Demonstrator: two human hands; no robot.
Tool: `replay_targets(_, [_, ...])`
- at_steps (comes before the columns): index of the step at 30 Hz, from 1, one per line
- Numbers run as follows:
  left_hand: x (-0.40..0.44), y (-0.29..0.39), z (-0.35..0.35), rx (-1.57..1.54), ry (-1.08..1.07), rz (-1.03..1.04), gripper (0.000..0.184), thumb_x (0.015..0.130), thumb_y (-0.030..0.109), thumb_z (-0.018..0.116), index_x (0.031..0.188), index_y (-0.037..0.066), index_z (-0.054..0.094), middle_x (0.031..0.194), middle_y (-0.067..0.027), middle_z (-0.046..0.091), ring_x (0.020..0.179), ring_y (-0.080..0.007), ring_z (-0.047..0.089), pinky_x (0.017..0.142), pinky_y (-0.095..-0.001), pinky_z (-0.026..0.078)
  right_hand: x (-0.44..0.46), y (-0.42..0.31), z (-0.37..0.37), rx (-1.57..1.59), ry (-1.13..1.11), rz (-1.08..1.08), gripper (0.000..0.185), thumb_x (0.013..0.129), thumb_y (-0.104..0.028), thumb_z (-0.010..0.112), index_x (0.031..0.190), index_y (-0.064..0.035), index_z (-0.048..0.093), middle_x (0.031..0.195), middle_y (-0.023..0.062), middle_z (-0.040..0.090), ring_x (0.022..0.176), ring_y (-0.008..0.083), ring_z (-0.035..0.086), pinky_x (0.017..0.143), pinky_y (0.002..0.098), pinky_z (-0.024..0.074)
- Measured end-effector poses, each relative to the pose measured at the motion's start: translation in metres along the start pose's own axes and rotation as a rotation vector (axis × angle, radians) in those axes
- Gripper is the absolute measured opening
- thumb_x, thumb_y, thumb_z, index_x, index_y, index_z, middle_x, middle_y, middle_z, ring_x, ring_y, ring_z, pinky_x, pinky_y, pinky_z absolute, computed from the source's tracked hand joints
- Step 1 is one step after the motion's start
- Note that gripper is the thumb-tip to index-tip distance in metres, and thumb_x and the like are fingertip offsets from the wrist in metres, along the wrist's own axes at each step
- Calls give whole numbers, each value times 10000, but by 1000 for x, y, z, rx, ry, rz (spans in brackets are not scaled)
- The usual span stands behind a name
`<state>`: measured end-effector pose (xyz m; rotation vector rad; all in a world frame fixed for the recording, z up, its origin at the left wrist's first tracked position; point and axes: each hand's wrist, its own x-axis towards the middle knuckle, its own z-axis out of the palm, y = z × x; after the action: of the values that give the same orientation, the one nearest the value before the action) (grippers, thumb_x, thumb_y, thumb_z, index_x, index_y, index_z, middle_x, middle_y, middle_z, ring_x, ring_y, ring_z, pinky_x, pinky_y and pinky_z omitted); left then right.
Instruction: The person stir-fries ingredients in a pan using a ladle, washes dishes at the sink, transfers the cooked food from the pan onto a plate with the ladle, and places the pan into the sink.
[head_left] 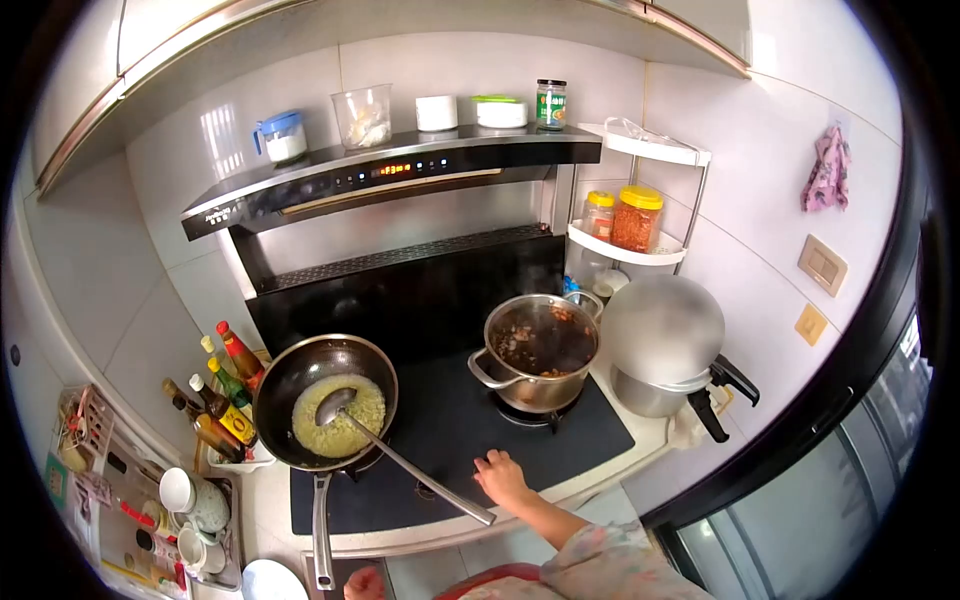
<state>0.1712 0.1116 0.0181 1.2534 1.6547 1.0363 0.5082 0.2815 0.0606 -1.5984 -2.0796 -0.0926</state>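
My right hand (pixel 502 480) rests at the front of the black gas hob (pixel 440 430), fingers curled down on its surface; whatever lies under them is hidden. Only the top of my left hand (pixel 364 584) shows at the bottom edge, its fingers curled in, beside the handle of the wok (pixel 322 530). Chopped pale bits in yellowish liquid (pixel 345 425) fill the bottom of the wok. A metal ladle (pixel 400 455) lies in it, its bowl in the liquid and its handle reaching over the hob. On the right burner stands a steel pot (pixel 540 392) of dark broth with brown pieces.
Sauce bottles (pixel 225 410) crowd the left of the wok. Cups (pixel 200 510) on a tray and a white plate (pixel 272 580) are lower left. A pressure cooker (pixel 645 390) with a lid (pixel 665 330) against it stands right of the pot. The range hood (pixel 400 165) hangs above.
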Motion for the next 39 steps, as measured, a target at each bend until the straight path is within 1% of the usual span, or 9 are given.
replay_targets(3, [1, 0, -12, -62, -13, -81, 320, 841, 203, 600, 1125, 55, 593, 804, -50, 626, 646, -123, 583, 548, -248, 457, 1, -2, -1, -16, -11, 31, 311, 687, -205, 704, 953, -53, 650, 824, 121, 531, 774, 284, 559, 630, 353, 505])
replay_targets(4, [1, 1, -14, -73, -15, -47, 318, 844, 214, 603, 1128, 74, 593, 794, -41, 624, 630, -128, 590, 528, -242, 454, 2, -2, 0, -29, -9, 40, 309, 688, -204, 704, 952, -52, 649, 825, 122, 533, 776, 285, 560, 630, 352, 505])
replay_targets(7, [-3, 24, -19, -172, -28, -151, 308, 849, 207, 595, 1127, 76, 592, 797, -41, 626, 650, -127, 598, 523, -233, 449, 2, -3, 2, -38, 3, 53, 309, 686, -202, 706, 950, -51, 649, 826, 125, 534, 779, 288, 563, 631, 354, 505])
replay_targets(10, [-4, 36, -20, -164, -25, -212, 289, 851, 196, 592, 1117, 83, 594, 757, -21, 602, 621, -113, 563, 515, -226, 424, 2, -5, -1, -36, -9, 65, 309, 681, -199, 710, 947, -53, 649, 824, 125, 533, 776, 290, 563, 630, 361, 505])
replay_targets(13, [6, 13, -17, -266, 34, -277, 266, 849, 188, 593, 1098, 94, 599, 730, -3, 566, 602, -99, 510, 503, -219, 394, 3, -6, 0, -30, -9, 71, 307, 678, -194, 711, 944, -54, 649, 821, 125, 531, 774, 292, 562, 627, 368, 505])
replay_targets(16, [10, 8, -14, -248, 47, -265, 255, 846, 188, 596, 1087, 104, 601, 729, 3, 543, 599, -89, 469, 489, -216, 368, 3, -7, -1, -31, -1, 71, 300, 679, -188, 708, 942, -55, 650, 821, 125, 529, 773, 292, 559, 626, 369, 503])
replay_targets(19, [7, 14, -11, -340, 41, -282, 262, 843, 193, 602, 1087, 99, 603, 742, -5, 556, 610, -89, 486, 497, -215, 384, 2, -8, -2, -25, 3, 69, 294, 684, -181, 703, 945, -54, 651, 824, 126, 527, 772, 293, 555, 629, 366, 500])
replay_targets(22, [6, 26, -11, -292, 55, -247, 266, 837, 192, 607, 1084, 94, 609, 728, -5, 564, 603, -87, 492, 508, -215, 398, 2, -8, -4, -17, 10, 64, 291, 690, -171, 696, 952, -52, 651, 829, 126, 528, 771, 294, 550, 632, 365, 498])
replay_targets(39, [-2, 27, -6, -275, 43, -330, 244, 849, 178, 596, 1078, 101, 630, 734, 3, 585, 606, -86, 509, 524, -215, 408, 4, -7, -8, -31, -75, 41, 276, 693, -134, 673, 962, -74, 659, 887, 99, 542, 800, 282, 544, 678, 357, 502])
